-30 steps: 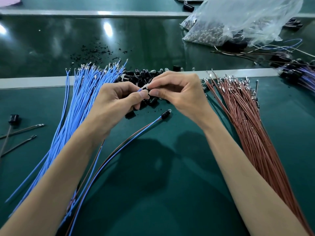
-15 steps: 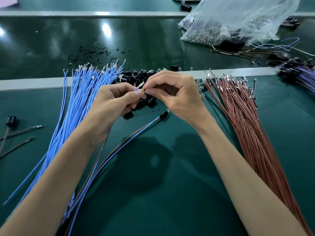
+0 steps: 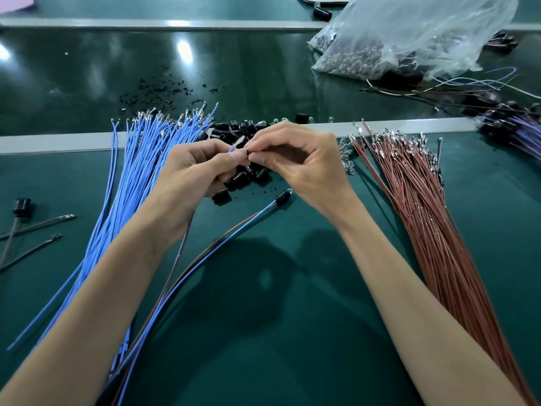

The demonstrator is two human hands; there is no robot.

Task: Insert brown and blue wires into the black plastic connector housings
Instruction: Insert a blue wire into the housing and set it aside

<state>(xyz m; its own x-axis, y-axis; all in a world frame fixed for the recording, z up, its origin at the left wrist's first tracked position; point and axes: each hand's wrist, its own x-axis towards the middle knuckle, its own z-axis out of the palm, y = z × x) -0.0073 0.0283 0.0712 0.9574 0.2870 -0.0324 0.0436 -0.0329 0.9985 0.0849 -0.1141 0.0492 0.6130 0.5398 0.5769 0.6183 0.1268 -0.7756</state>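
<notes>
Left hand point(image 3: 190, 171) and right hand point(image 3: 301, 165) are shown with fingertips met at the centre of the frame, just as in the frame half a second earlier; no clear shift of either hand is seen, and the wire tip is raised only slightly. A blue wire point(image 3: 234, 148) is pinched between thumb and forefinger of the left hand, its bare metal terminal pointing up and to the right. A small black housing point(image 3: 248, 153), largely hidden, is pinched by the curled fingers of the right hand, touching the wire's end. Whether the terminal is seated cannot be told. A brown wire point(image 3: 183, 244) is seen trailing from beneath the left hand.

A pile of housings point(image 3: 243, 130) lies just behind the hands. The blue bundle point(image 3: 140, 177) is fanned at centre left, the brown bundle point(image 3: 415, 206) at right. A finished pair point(image 3: 282, 197) lies on the green mat point(image 3: 263, 317) below the right hand. A plastic bag point(image 3: 409, 33) occupies the upper right.
</notes>
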